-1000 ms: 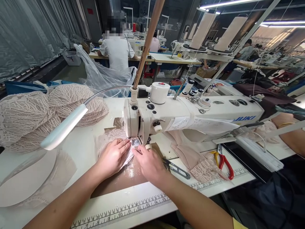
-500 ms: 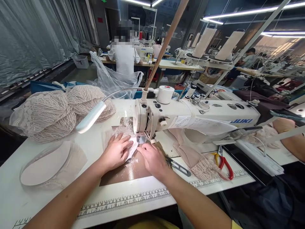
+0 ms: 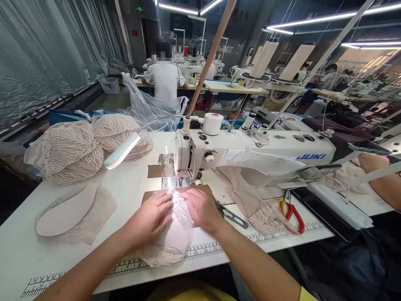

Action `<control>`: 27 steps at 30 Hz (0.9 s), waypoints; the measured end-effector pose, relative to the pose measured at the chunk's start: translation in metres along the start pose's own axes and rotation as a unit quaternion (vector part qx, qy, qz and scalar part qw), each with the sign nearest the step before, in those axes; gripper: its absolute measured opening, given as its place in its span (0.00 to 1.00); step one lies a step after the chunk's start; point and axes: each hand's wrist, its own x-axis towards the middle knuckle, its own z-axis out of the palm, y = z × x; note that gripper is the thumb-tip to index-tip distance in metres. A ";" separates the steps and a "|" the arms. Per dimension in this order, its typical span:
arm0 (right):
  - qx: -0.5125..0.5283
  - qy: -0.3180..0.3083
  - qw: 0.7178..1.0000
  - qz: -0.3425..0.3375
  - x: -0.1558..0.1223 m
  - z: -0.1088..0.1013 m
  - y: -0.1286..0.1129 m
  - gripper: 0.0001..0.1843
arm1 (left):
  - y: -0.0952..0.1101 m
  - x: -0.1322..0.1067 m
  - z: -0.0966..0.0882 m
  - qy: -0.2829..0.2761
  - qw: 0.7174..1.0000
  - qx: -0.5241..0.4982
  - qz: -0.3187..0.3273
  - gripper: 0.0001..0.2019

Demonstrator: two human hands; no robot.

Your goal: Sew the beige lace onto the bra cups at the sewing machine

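A pale pink lace bra cup (image 3: pixel 178 240) lies in front of the sewing machine (image 3: pixel 216 146), its lower end over the table's ruler. My left hand (image 3: pixel 153 219) grips its upper left edge, fingers bent and thumb hidden. On the other side, my right hand (image 3: pixel 202 209) pinches the upper right edge. The cup's top lies just short of the presser foot (image 3: pixel 184 182), apart from it. Beneath the hands is a brown plate (image 3: pixel 205 190) taped to the table. Thread snips (image 3: pixel 233 216) rest right of my right hand.
Bundled lace pieces (image 3: pixel 67 150) sit at the back left, with a smooth oval cup (image 3: pixel 67 211) on sheer fabric nearer me. A lamp (image 3: pixel 122 151) reaches over the table. Red-handled pliers (image 3: pixel 294 217) lie by more lace (image 3: pixel 266 217). A person (image 3: pixel 164 79) sits ahead.
The lace cup has come out from under the needle area toward me and now lies across the front. Both hands have closed around its top edge; my left hand was flatter before.
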 end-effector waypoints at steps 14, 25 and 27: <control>-0.197 -0.134 0.966 0.098 0.008 -0.002 -0.008 0.19 | -0.003 0.027 0.005 -0.065 0.990 0.125 0.008 0.27; -0.216 -0.131 0.960 0.119 0.015 0.004 -0.008 0.19 | -0.028 0.053 -0.018 -0.130 0.977 0.139 0.096 0.34; -0.208 -0.123 0.965 0.105 0.013 0.003 -0.007 0.17 | -0.032 0.053 -0.019 -0.131 0.976 0.136 0.105 0.35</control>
